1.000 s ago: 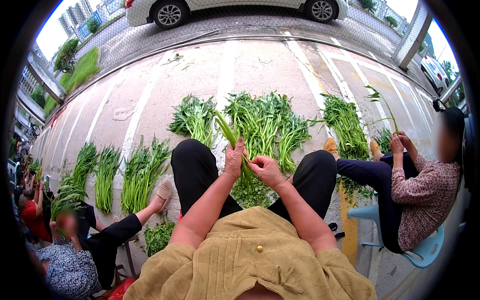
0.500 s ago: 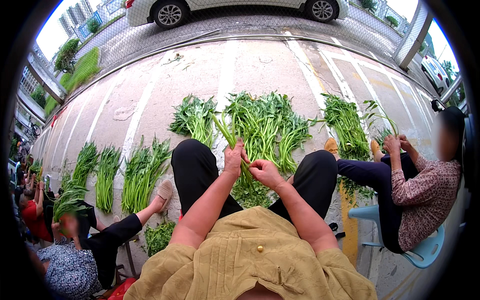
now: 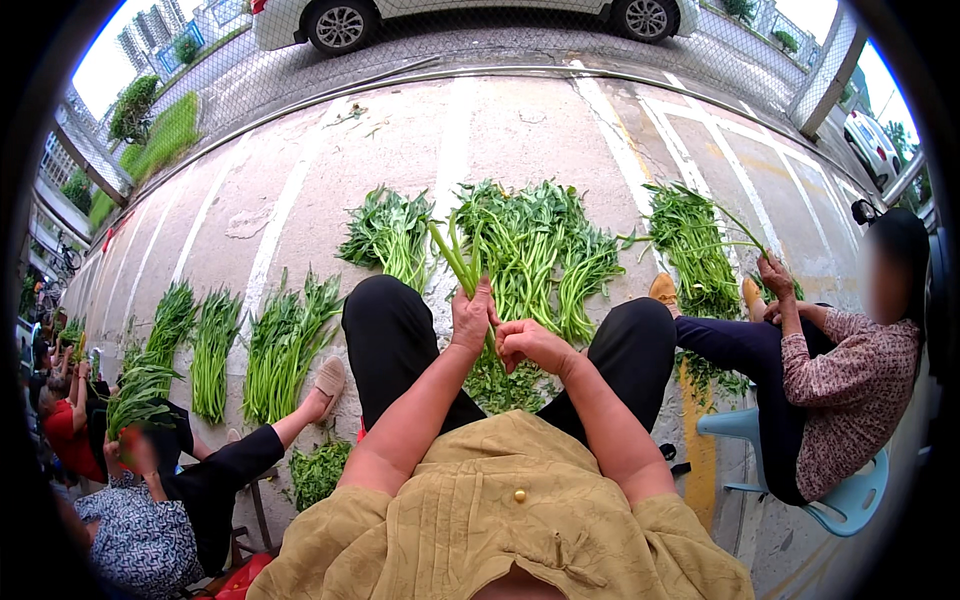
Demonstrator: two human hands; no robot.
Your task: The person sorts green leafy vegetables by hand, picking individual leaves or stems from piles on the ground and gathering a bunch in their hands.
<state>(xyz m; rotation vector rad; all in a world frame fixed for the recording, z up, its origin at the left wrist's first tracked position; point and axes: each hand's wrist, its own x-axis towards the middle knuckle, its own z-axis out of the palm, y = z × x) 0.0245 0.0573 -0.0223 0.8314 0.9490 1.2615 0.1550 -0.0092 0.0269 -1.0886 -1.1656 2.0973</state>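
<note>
My left hand (image 3: 472, 316) is wrapped around a small bunch of green leafy-vegetable stalks (image 3: 456, 256). The thick pale-green stems stick up past the fingers, and leaves hang below between my knees. Close beside it, on the right, my right hand (image 3: 535, 345) has its fingers curled together at the lower part of the bunch. Whatever those fingertips pinch is too small to make out. Beyond my hands lies a wide pile of the same leafy greens (image 3: 530, 240), stems toward me. A smaller pile (image 3: 388, 235) lies to its left. Loose leaves (image 3: 500, 388) cover the ground beneath my hands.
To my right, a person (image 3: 850, 390) on a blue plastic stool (image 3: 840, 500) holds up a long stalk beside another greens pile (image 3: 695, 255). At left sits a person in a patterned top (image 3: 145, 530), near several bundles (image 3: 285, 350). A wire fence and white car (image 3: 480, 12) stand ahead.
My right hand has drawn slightly back and turned, fingers curling more. The bunch in my left hand shifts a little. The person on the right has lowered one hand, the stalk now leaning left.
</note>
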